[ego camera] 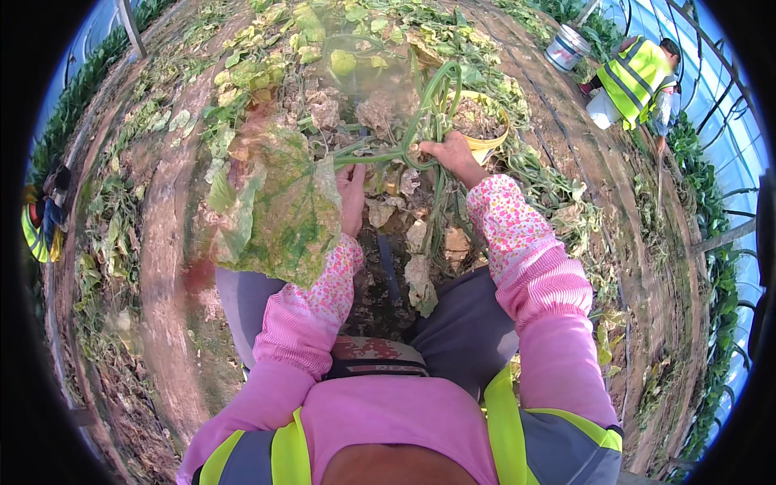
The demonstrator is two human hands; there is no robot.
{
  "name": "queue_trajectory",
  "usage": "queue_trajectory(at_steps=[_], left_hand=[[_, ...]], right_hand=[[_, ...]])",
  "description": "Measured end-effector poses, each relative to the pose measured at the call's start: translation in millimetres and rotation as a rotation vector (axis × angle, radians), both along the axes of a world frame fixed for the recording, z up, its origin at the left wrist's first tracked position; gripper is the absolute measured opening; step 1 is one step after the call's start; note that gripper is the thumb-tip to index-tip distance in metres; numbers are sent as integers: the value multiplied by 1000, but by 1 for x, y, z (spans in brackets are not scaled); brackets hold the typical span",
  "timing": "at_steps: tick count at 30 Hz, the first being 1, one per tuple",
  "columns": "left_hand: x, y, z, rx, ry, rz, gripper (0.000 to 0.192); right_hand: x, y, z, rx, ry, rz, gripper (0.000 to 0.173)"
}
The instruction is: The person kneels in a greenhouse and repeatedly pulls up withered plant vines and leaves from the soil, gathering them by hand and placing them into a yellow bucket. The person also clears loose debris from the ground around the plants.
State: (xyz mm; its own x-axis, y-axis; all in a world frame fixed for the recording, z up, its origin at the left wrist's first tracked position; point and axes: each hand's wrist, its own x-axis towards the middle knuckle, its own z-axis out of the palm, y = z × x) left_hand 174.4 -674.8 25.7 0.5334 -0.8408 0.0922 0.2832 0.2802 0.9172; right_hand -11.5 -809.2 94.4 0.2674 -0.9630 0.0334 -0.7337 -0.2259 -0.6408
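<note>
A green vine stem [379, 157] runs across in front of me, and my left hand [352, 197] pinches it from below with the fingertips. On its left end hangs a large, yellowing, partly dried leaf [291, 200] that covers part of my left forearm. My right hand [454, 156] is closed around a bundle of vine stems [435, 115], some looped above the fist and some trailing down beneath it. Right behind that hand is a yellow-rimmed round container [494, 143], partly hidden by the hand and stems; brown dry matter shows inside its rim.
Withered leaves [418, 273] and a dark hose [388, 267] lie between my knees. At upper right a person [636, 79] in a high-visibility vest bends beside a white bucket [567, 48]. Another person [43, 224] is at far left. Bare soil strips [167, 291] flank the vine row.
</note>
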Motion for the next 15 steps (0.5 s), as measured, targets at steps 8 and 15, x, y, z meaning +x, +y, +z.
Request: queue_trajectory(at_steps=[8,15], left_hand=[[11,3,74,-224,-541,-207,22],[21,-5,80,192,-623,-489,34]], right_hand=[[28,25,9,-39,202,74,56],[37,32,-9,-106,292,149,54]])
